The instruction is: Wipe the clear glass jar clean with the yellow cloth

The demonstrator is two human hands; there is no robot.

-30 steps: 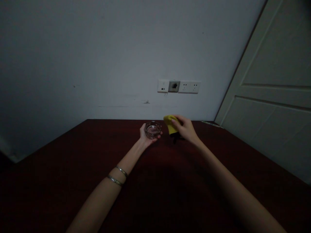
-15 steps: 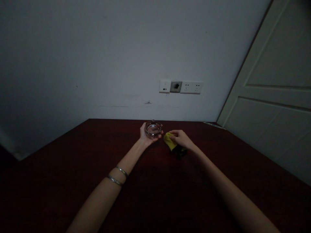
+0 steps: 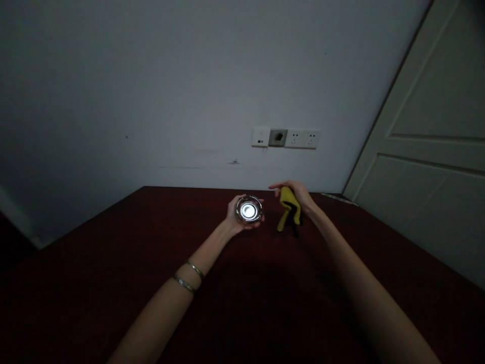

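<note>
My left hand cups a small round glass ashtray from below, fingers curled around its rim; its bottom glints bright white. To its right, my right hand is raised above the dark red table and grips a yellow cloth, which hangs down from the fingers towards the tabletop. The two hands are a short gap apart. Two thin bracelets sit on my left forearm.
The table runs up to a white wall with a row of sockets. A white panelled door stands at the right. A thin flat strip lies at the table's far right edge.
My right hand has lifted the yellow cloth off the table and moved it right and up. The ashtray has tilted in my left hand and now reflects light.
</note>
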